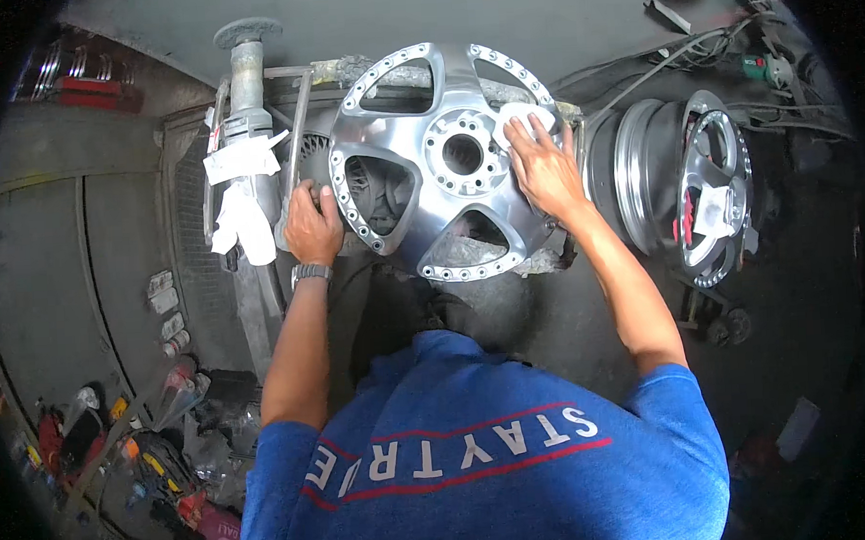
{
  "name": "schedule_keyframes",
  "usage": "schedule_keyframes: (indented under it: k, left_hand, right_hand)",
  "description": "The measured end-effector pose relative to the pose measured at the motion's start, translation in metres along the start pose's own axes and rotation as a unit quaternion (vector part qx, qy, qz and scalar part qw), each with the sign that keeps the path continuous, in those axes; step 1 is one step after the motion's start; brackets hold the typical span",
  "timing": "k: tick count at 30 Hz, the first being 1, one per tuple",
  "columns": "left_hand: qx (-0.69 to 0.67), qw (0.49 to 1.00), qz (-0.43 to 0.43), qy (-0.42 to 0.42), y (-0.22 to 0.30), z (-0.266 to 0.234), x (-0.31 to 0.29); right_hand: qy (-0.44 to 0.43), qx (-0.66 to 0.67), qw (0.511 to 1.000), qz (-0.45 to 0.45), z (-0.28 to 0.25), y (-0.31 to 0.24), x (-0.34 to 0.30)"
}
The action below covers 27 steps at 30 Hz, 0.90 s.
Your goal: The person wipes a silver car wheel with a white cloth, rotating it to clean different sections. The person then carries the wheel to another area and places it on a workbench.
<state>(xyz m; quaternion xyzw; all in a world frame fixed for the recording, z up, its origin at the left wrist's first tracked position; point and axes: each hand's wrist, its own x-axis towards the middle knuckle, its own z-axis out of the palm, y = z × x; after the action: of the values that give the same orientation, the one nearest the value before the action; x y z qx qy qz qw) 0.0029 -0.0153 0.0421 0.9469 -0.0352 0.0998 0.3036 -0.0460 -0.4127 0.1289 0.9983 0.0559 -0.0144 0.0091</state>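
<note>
A silver alloy wheel face with wide spokes, a round centre bore and small bolts along its rim rests in front of me on a rough, dusty support. Under the fingers of my right hand, a folded white cloth is pressed flat against the upper right spoke. My left hand is curled beside the wheel's left edge, close to a metal bar of the stand. What its fingers grip, if anything, is hidden. Grey crumpled material shows behind the wheel's openings.
A dusty tool with a round disc stands at the left, white paper or cloth draped on it. More wheels stand at the right. A green power tool and cables lie far right; clutter fills the lower left floor.
</note>
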Motion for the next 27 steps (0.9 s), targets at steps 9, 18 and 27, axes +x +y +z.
schedule_keyframes:
  k: [9,18,27]
  left_hand:
    - [-0.007,1.0,-0.013,-0.008,0.0,-0.001,0.0]
    - [-0.004,1.0,-0.014,-0.016,-0.001,-0.003,-0.001]
    - [0.0,1.0,0.015,-0.001,0.003,0.0,0.002]
  right_hand:
    - [-0.036,0.012,0.999,0.01,-0.009,0.004,-0.024]
    - [-0.005,0.042,0.999,0.013,-0.002,0.006,-0.013]
    - [0.056,0.076,0.995,0.016,0.023,-0.039,0.036]
